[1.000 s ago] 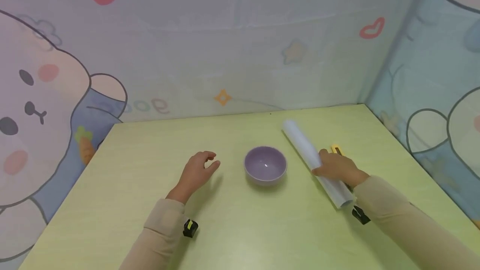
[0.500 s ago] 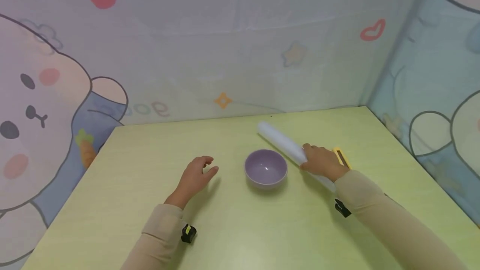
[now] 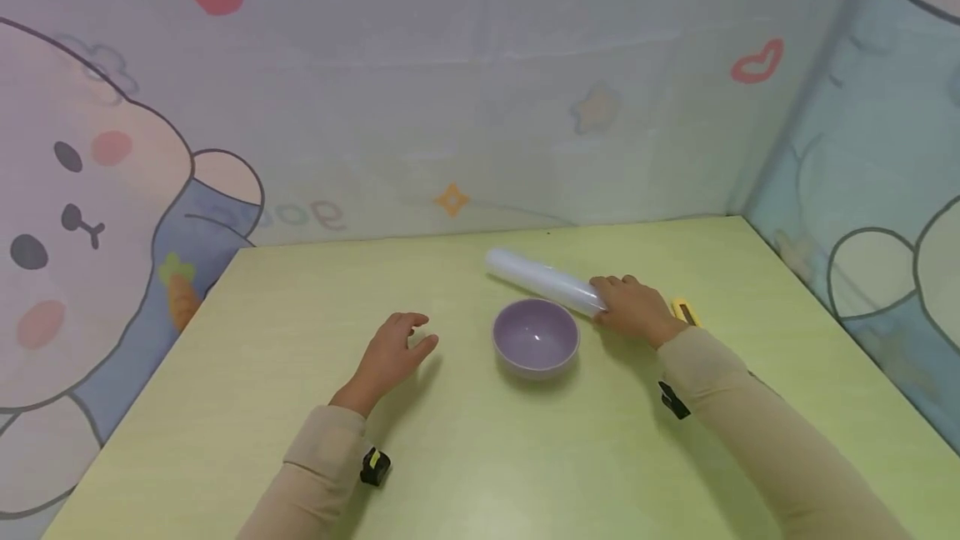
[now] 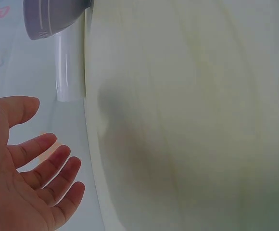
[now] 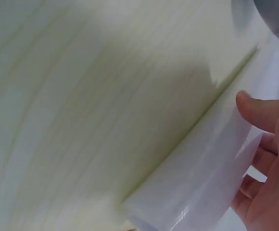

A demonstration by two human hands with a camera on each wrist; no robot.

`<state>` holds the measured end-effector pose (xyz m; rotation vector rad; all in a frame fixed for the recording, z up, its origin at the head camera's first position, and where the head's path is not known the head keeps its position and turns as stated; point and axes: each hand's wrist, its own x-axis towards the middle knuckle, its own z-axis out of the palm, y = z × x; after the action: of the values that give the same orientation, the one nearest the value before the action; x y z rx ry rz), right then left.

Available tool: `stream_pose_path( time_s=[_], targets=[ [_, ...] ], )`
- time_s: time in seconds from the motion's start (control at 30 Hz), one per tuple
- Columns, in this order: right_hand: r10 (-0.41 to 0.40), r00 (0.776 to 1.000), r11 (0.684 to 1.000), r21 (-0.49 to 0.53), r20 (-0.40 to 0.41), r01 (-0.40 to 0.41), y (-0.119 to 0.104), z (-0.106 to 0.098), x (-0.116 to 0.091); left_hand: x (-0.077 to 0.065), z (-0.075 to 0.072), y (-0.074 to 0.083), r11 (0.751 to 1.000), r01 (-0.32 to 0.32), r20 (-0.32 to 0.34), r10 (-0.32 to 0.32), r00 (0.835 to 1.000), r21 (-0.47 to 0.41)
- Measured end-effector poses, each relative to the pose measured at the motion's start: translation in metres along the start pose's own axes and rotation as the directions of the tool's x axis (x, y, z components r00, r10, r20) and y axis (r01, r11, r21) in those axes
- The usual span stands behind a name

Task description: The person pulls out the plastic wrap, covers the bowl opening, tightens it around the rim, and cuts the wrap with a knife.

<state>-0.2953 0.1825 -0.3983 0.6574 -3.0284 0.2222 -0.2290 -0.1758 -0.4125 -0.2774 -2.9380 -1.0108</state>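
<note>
My right hand [image 3: 630, 308] grips a glossy white roll of film [image 3: 542, 280], thumb on one side and fingers on the other in the right wrist view. In the head view the roll slants behind a purple bowl [image 3: 536, 338], its near end hidden by the hand. My left hand [image 3: 390, 352] hovers left of the bowl, holding nothing, fingers relaxed and thumb apart. A yellow utility knife [image 3: 686, 312] lies right of my right hand, partly covered by the wrist and sleeve.
Everything stands on a pale yellow-green wood-grain table [image 3: 465, 457]. A cartoon-printed cloth [image 3: 375, 107] hangs behind its back edge and along the sides. Black wrist devices hang under both sleeves.
My right hand has moved left and away from me with the roll, whose far end has swung left to behind the bowl. The left hand has hardly moved.
</note>
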Motion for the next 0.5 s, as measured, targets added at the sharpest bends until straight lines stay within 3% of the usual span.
stream_pose_path(
  time_s=[0.3,0.5],
  targets=[
    [-0.09,0.995,0.995,-0.039,-0.036,0.088,0.001,0.009,0.021,0.0,0.001,-0.003,1.0,-0.006,0.005,0.006,1.0,0.021],
    [-0.132,0.989,0.991,-0.01,-0.07,0.131,-0.006,0.015,0.034,0.003,-0.001,-0.001,0.992,-0.051,0.031,0.048,0.998,0.117]
  ],
)
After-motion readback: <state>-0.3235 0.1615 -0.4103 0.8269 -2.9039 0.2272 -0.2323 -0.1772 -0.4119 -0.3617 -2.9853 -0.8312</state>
